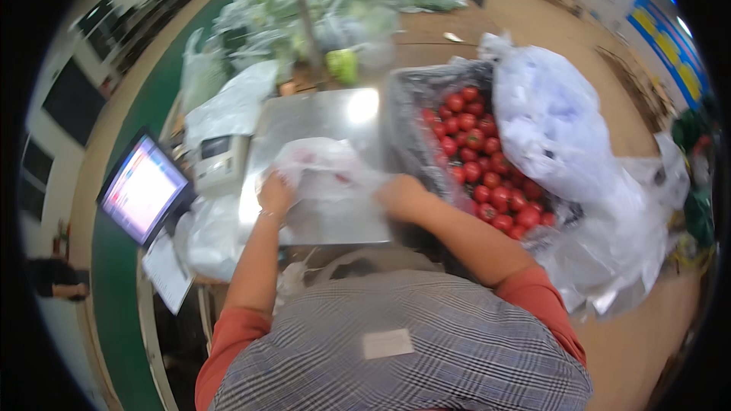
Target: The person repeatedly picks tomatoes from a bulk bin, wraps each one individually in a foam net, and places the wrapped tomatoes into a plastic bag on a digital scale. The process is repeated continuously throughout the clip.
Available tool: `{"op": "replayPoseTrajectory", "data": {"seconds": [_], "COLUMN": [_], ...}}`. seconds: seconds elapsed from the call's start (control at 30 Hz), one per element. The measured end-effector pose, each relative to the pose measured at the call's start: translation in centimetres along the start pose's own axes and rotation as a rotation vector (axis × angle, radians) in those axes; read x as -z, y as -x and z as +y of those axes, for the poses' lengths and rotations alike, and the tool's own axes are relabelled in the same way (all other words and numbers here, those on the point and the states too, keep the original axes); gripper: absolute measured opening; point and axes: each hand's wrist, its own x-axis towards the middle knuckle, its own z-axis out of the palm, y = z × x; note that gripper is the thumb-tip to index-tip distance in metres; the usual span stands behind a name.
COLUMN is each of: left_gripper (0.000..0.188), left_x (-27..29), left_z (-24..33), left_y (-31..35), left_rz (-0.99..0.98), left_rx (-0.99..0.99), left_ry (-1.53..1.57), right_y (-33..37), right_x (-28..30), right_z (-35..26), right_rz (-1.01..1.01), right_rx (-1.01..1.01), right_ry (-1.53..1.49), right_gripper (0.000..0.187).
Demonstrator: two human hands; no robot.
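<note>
A thin clear plastic bag (pixel 324 175) with a few red tomatoes inside lies on the steel scale platter (pixel 320 118). My left hand (pixel 274 194) grips the bag's left edge. My right hand (pixel 400 196) grips its right edge. To the right stands a dark crate lined with plastic (pixel 415 106), filled with several red tomatoes (pixel 480 160).
A touchscreen display (pixel 143 189) and a small label printer (pixel 219 161) stand left of the scale. Big crumpled plastic sheeting (pixel 556 129) hangs over the crate's right side. Bagged green vegetables (pixel 335 11) pile up behind the scale's pole (pixel 307 19). A paper sheet (pixel 166 270) hangs at lower left.
</note>
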Motion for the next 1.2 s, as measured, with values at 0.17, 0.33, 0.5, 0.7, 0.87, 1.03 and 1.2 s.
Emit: {"op": "replayPoseTrajectory", "data": {"seconds": [0.17,0.33,0.5,0.7,0.87,1.03,1.2], "left_gripper": [0.03,0.051,0.067,0.042,0.013,0.027,0.025], "left_x": [-2.2,1.6,1.2,5.7,9.4,9.6,8.3], "left_z": [-2.1,0.2,0.7,6.6,13.8,22.5,22.2], "left_y": [0.2,2.9,4.6,7.1,11.4,13.2,14.3], "left_rz": [0.041,0.064,0.075,0.244,-0.036,-0.397,-0.484], "left_rx": [-0.057,-0.183,-0.271,-0.454,-0.411,-0.633,-0.448], "left_ry": [-0.106,0.064,0.062,0.171,0.818,0.822,0.831], "right_y": [2.1,9.5,18.0,19.7,16.2,11.6,11.1], "right_x": [1.3,3.4,0.4,-2.9,4.4,3.6,1.4], "right_z": [0.0,13.2,22.9,22.8,12.8,0.3,-4.6], "right_rz": [0.529,0.946,0.618,0.942,1.448,1.168,0.94], "right_rx": [0.395,-0.346,-0.927,-0.905,-0.515,-0.177,-0.124], "right_ry": [-0.315,-0.312,-0.075,-0.031,-0.179,-0.809,-1.935], "right_gripper": [0.015,0.024,0.037,0.027,0.02,0.03,0.036]}}
